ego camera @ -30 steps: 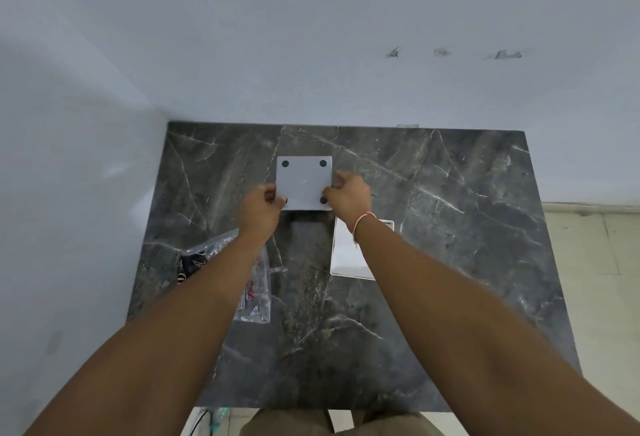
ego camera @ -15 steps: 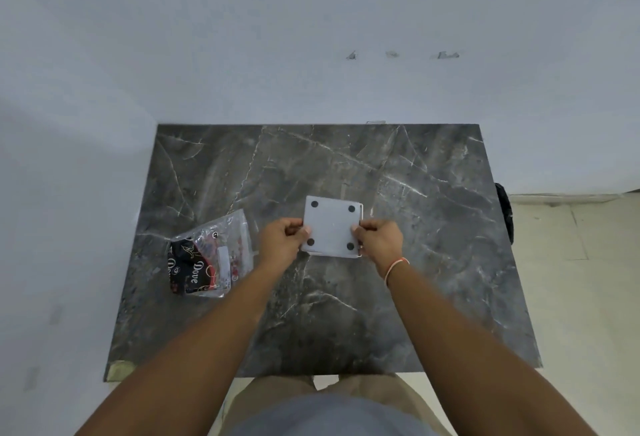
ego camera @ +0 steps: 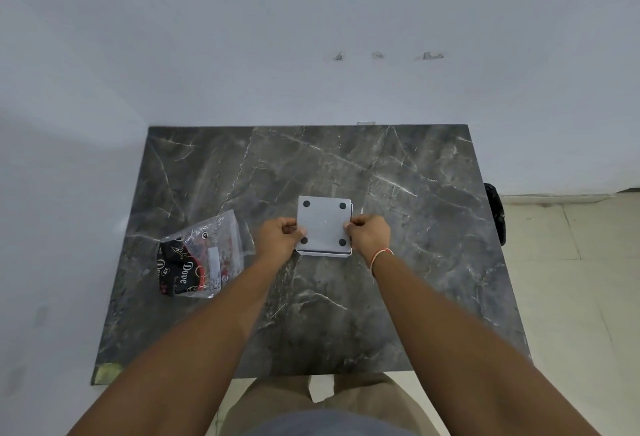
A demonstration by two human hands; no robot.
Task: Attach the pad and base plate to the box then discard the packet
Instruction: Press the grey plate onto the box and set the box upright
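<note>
A square grey base plate (ego camera: pixel 323 222) with a black round foot at each corner lies flat over a white box whose edge (ego camera: pixel 325 254) shows under its near side. My left hand (ego camera: pixel 278 240) pinches the plate's left edge and my right hand (ego camera: pixel 369 236) pinches its right edge. Both rest at the middle of the dark marble table (ego camera: pixel 398 297). A clear plastic packet (ego camera: pixel 204 255) with black and red printed contents lies on the table left of my left hand, apart from it. The pad is not visible.
A white wall stands behind the table and along its left side. A black bag (ego camera: pixel 497 212) hangs at the table's right edge. Pale tiled floor (ego camera: pixel 571 279) lies to the right. The table's near left corner carries a yellowish patch (ego camera: pixel 107 371).
The plate came toward me from the far part of the table and now sits over the white box, squared up. Both hands kept their hold on its sides. The view shifted.
</note>
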